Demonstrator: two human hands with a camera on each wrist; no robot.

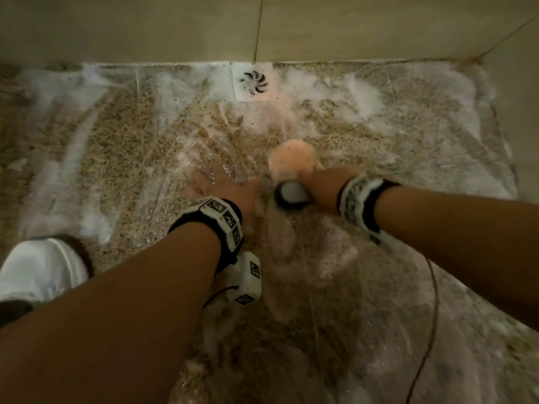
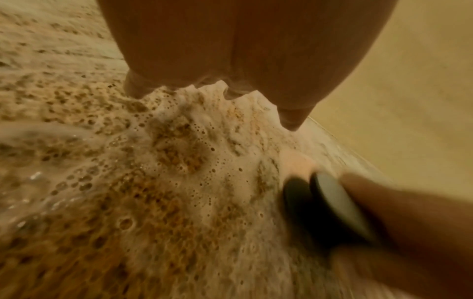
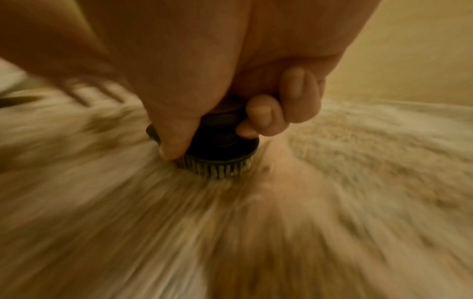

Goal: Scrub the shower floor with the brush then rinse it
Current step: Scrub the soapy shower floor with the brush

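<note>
The shower floor (image 1: 110, 147) is speckled brown tile, wet and streaked with white foam. My right hand (image 1: 323, 185) grips a round black brush (image 1: 291, 195) with a pale top from above. In the right wrist view the thumb and curled fingers (image 3: 268, 113) wrap the brush (image 3: 220, 149), whose bristles press on the floor. An orange-pink smear (image 1: 291, 158) lies just ahead of the brush. My left hand (image 1: 215, 182) rests flat on the foamy floor left of the brush, its fingertips (image 2: 230, 91) in the suds. The wrist views are motion-blurred.
A white square drain (image 1: 253, 83) with a swirl grate sits against the beige back wall (image 1: 350, 24). A side wall closes the right. A white shoe (image 1: 40, 269) stands at the lower left. A thin dark cable (image 1: 431, 316) trails from the right wrist.
</note>
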